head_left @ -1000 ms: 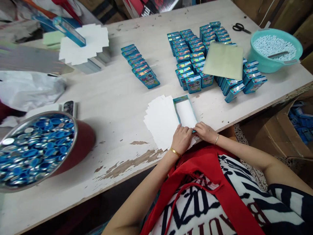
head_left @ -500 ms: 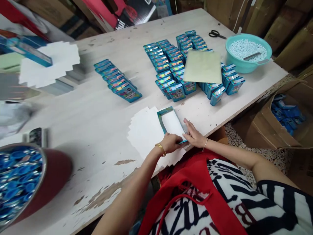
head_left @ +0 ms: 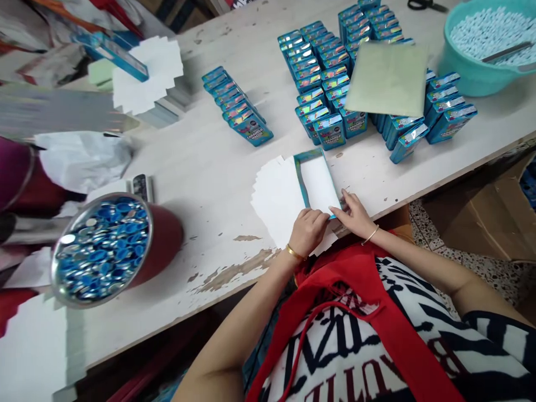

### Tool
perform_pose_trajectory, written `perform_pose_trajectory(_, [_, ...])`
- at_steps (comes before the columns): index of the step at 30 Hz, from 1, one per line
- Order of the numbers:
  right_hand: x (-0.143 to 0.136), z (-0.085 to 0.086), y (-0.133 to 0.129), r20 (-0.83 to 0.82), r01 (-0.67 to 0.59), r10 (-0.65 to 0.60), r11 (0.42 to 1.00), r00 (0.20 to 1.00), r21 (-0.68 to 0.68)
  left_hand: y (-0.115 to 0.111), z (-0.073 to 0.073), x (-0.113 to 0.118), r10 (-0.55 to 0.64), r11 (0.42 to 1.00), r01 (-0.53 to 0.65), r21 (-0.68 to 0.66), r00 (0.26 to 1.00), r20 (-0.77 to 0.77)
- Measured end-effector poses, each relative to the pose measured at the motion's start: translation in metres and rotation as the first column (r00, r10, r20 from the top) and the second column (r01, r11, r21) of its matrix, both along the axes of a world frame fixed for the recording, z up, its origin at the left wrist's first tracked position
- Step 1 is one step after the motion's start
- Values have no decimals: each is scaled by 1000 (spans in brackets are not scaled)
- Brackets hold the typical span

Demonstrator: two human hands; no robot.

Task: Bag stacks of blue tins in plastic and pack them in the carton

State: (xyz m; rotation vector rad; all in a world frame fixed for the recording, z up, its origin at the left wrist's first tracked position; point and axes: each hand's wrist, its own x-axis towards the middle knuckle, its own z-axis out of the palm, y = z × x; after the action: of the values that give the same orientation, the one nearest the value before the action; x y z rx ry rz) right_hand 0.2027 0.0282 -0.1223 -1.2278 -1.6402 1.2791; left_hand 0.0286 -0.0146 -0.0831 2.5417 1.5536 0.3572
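Observation:
A shallow cardboard box (head_left: 302,181) with blue-green edges and a white inside lies at the table's front edge, beside and partly over a fanned stack of white cards (head_left: 276,195). My left hand (head_left: 310,230) is closed on its near wall, fingers curled over the rim. At the near right corner, my right hand (head_left: 357,215) grips the box, thumb on the near edge and fingers along the right side. What the left fingertips press on is hidden.
Rows of blue candy boxes (head_left: 329,131) stand beyond, with a pale green sheet (head_left: 387,78) on some. A shorter row (head_left: 251,127) leans left of them. A teal basin (head_left: 473,72) holds white pellets. A dark red pot (head_left: 165,237) of blue-and-silver pieces stands at left. Scissors (head_left: 422,4) lie behind.
The view has swung left and down, bringing the red pot more into sight. My left hand has curled further over the box's near wall. The box stays beside the cards.

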Motion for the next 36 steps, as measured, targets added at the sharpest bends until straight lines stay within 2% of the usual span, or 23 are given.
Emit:
perform_pose_trajectory(2, [-1,14,-10,-183,-16,-23,979,983,-206,0,6,6,34,996,-36,79,999,25])
perform_pose_trajectory(4, [-2,29,-17,-388,-94,-48,936,920,-339,0,13,12,34,993,-43,106,996,85])
perform_pose_trajectory(6, [-3,42,-19,-504,-111,-103,919,857,-378,-1,20,18,57,989,-78,123,984,171])
perform_pose_trajectory(8, [-1,49,-16,-536,-78,-151,921,831,-380,-3,24,24,180,961,-230,153,941,287])
perform_pose_trajectory(9, [0,51,-13,-537,-69,-157,924,829,-377,-4,25,27,270,930,-340,141,891,366])
perform_pose_trajectory(10, [2,52,-11,-532,-68,-153,926,833,-372,-5,25,30,357,894,-440,86,815,456])
perform_pose_trajectory(11, [4,53,-9,-526,-75,-140,928,839,-365,-6,24,33,428,868,-497,-25,720,546])
perform_pose_trajectory(12, [6,53,-7,-516,-83,-122,930,848,-357,-6,23,37,485,852,-492,-178,613,624])
perform_pose_trajectory(14, [8,52,-6,-482,-85,-93,939,871,-334,-6,22,46,589,806,-339,-486,376,715])
perform_pose_trajectory(15, [8,51,-6,-467,-83,-82,943,880,-321,-6,22,51,635,772,-238,-589,263,726])
perform_pose_trajectory(17, [7,52,-7,-460,-88,-66,948,885,-305,-4,24,60,686,727,-114,-677,82,723])
perform_pose_trajectory(19, [5,54,-7,-483,-103,-64,945,873,-311,-2,29,68,676,732,-101,-674,-25,737])
perform_pose_trajectory(22, [1,60,-7,-511,-90,-106,935,853,-343,2,34,75,646,745,-144,-651,-88,758])
perform_pose_trajectory(26, [-2,65,-5,-513,-15,-188,931,838,-365,4,32,80,639,724,-235,-649,-127,759])
perform_pose_trajectory(32, [-3,65,-4,-493,24,-267,895,828,-445,6,22,85,577,770,-216,-600,-166,800])
perform_pose_trajectory(36, [-4,62,-4,-461,81,-319,882,828,-465,3,9,88,579,756,-250,-605,-177,796])
